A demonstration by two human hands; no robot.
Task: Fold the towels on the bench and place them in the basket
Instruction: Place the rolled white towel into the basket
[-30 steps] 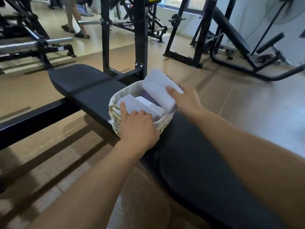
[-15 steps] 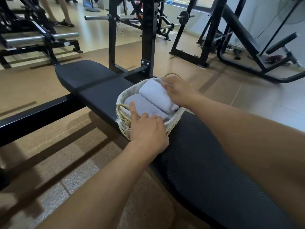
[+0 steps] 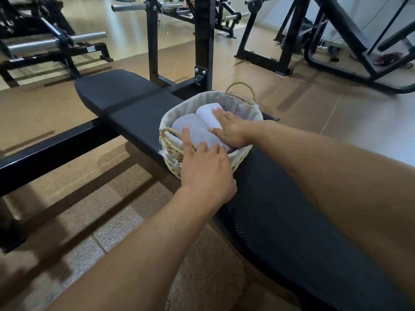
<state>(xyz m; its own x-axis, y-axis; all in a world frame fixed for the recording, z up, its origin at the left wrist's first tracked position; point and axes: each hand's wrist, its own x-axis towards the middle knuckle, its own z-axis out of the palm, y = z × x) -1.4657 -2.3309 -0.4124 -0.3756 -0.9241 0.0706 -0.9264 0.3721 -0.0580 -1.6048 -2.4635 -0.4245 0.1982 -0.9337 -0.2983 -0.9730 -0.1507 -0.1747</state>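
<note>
A long black table (image 3: 134, 104) runs from the far left to the near right. On it sits a round woven basket (image 3: 244, 106) with a cloth lining and a loop handle at each end. Two folded towels lie inside it, side by side. The grey towel (image 3: 190, 126) is on the left, and the white towel (image 3: 207, 114) is on the right, touching it. The left hand (image 3: 207, 169) rests on the near rim of the basket, its fingers straight and spread, with the tips on the grey towel. The right hand (image 3: 232, 131) lies flat on the white towel with its fingers straight. The two hands are close together but do not touch. Behind the table stand black gym racks (image 3: 203, 37) on a tan floor (image 3: 292, 102).
</note>
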